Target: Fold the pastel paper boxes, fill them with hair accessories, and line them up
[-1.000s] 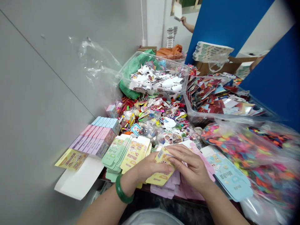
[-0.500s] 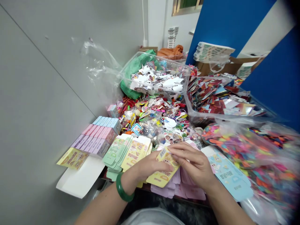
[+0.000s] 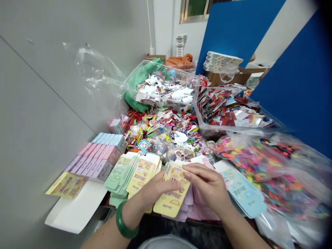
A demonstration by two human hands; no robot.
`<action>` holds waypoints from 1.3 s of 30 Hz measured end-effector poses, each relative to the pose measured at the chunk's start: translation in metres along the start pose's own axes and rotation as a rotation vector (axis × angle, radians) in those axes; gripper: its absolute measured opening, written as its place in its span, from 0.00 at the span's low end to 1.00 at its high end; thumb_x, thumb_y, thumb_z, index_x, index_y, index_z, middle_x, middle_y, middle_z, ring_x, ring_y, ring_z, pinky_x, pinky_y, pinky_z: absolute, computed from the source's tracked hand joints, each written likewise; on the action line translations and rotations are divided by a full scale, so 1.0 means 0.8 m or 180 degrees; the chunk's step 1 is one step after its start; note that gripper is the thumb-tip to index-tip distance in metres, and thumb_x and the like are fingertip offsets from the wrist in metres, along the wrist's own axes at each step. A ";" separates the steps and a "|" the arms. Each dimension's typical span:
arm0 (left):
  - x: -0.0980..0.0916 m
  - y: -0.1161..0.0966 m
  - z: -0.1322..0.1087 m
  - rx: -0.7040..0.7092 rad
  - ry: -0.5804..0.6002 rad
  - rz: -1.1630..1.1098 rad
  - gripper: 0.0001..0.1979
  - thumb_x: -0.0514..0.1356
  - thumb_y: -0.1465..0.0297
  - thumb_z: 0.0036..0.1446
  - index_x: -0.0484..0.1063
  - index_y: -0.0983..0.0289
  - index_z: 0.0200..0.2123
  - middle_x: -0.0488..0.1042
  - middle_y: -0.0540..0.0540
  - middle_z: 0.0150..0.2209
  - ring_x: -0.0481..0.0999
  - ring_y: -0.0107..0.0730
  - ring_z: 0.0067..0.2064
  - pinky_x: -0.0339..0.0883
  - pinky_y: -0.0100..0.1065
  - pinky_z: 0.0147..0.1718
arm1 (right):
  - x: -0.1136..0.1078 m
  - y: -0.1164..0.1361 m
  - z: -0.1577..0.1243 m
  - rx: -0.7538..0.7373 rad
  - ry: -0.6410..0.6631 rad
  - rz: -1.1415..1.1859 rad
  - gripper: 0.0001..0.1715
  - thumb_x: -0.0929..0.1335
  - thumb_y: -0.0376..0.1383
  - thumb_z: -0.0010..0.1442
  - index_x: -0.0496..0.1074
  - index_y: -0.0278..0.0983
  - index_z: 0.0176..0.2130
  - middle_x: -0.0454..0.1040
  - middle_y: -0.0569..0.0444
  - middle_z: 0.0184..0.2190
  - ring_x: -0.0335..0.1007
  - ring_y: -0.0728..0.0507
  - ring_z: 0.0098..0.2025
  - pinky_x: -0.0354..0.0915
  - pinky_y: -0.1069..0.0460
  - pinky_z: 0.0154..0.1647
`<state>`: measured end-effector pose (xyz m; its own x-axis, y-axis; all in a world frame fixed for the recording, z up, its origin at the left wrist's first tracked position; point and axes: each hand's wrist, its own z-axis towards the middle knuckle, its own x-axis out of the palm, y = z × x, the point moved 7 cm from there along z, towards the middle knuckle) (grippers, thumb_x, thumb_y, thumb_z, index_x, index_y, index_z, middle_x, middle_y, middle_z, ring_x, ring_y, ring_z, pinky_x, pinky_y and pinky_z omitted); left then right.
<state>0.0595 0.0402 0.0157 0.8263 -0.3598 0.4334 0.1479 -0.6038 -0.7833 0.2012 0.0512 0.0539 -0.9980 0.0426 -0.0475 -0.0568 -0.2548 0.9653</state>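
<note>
A yellow printed small carton (image 3: 169,202) is held up in front of me, its cartoon face turned toward me. My left hand (image 3: 155,186) grips it from the left, thumb laid across the front. At its upper right edge, the fingers of my right hand (image 3: 207,181) are closed on the carton. Flat stacks of green cartons (image 3: 120,173) and yellow cartons (image 3: 144,169) lie left of my hands. Pink-purple cartons (image 3: 199,207) are partly hidden beneath them, and blue cartons (image 3: 240,190) lie to the right.
Filled boxes (image 3: 90,155) stand in rows in a white tray (image 3: 75,214) by the wall. Small trinkets (image 3: 166,135) are heaped behind the stacks. Two clear bins (image 3: 199,119) hold cut pieces. Plastic bags of colourful bits (image 3: 275,166) lie at right.
The yellow carton has turned more upright and its printed face shows more fully. Both hands still grip it. The whole view has shifted, with the scene moving left.
</note>
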 end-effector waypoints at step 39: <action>-0.047 -0.062 -0.035 0.2298 -0.0524 0.1124 0.12 0.71 0.65 0.48 0.77 0.63 0.35 0.78 0.56 0.37 0.75 0.38 0.42 0.67 0.36 0.44 | -0.067 -0.110 0.146 0.0959 0.0707 -0.2949 0.11 0.70 0.39 0.54 0.71 0.37 0.23 0.73 0.56 0.22 0.66 0.47 0.26 0.55 0.53 0.26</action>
<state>0.0060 0.0636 0.0507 0.9505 -0.3001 0.0805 0.1311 0.1523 -0.9796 0.2635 0.1840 0.0015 -0.5482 -0.0890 -0.8316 -0.8363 0.0445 0.5465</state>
